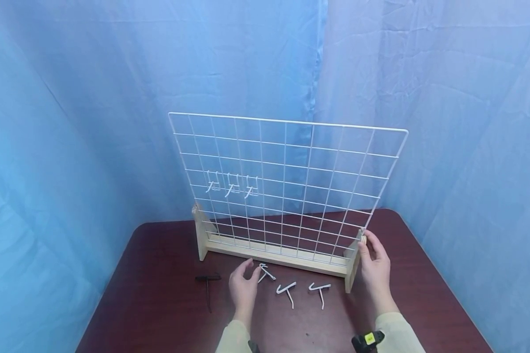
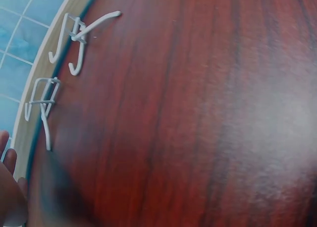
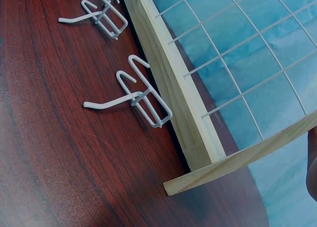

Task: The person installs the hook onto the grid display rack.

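Observation:
A white wire grid panel (image 1: 287, 122) stands upright in a wooden base (image 1: 278, 258). My right hand (image 1: 375, 269) grips the top of the base's right end post (image 1: 351, 274), thumb in front. My left hand (image 1: 244, 289) is low before the base, fingers loosely bent and holding nothing. Close beside its fingertips lies a white wire hook (image 1: 267, 272), which the left wrist view shows apart from the fingers (image 2: 11, 160). Two more white hooks lie to the right, one in the middle (image 1: 287, 288) and one nearer the post (image 3: 143, 95).
Left of my left hand lies a black hook (image 1: 207, 278) on the dark red wooden table (image 1: 159, 274). Three white hooks (image 1: 231, 189) hang in a row on the grid's left part. Blue curtains (image 1: 256, 59) surround the table's back and sides.

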`<state>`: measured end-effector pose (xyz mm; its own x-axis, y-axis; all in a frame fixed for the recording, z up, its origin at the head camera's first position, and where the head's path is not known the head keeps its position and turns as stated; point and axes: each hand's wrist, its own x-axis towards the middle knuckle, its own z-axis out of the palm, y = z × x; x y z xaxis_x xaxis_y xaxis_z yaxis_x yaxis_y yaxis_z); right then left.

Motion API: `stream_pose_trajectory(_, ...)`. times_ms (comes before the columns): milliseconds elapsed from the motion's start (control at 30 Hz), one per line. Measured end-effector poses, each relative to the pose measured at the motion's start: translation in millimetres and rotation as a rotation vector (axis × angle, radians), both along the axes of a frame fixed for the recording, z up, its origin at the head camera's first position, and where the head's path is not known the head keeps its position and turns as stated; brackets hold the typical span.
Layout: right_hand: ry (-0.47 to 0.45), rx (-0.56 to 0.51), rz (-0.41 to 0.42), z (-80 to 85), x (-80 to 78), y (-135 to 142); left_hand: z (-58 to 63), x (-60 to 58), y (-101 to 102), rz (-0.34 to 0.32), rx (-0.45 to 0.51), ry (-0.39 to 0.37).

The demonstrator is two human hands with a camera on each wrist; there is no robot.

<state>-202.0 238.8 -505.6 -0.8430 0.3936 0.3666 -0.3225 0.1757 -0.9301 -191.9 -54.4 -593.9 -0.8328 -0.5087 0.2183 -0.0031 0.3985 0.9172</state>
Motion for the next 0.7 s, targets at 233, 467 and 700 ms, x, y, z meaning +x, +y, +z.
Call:
stream_pose_trajectory(233, -0.011, -0.002, -0.017, -23.3, -12.9, 9, -7.2, 3.9, -1, -0.009, -0.021, -0.026)
stream_pose_trajectory(467, 0.009, -0.01, -0.02, -23.1, -12.3, 8, -11.8, 5.5, -2, -0.025, -0.036, -0.042)
stream_pose_trajectory(700, 0.008, -0.012, -0.019, -22.7, -11.9, 8, -17.1, 6.2, -4, -0.04, -0.074, -0.026)
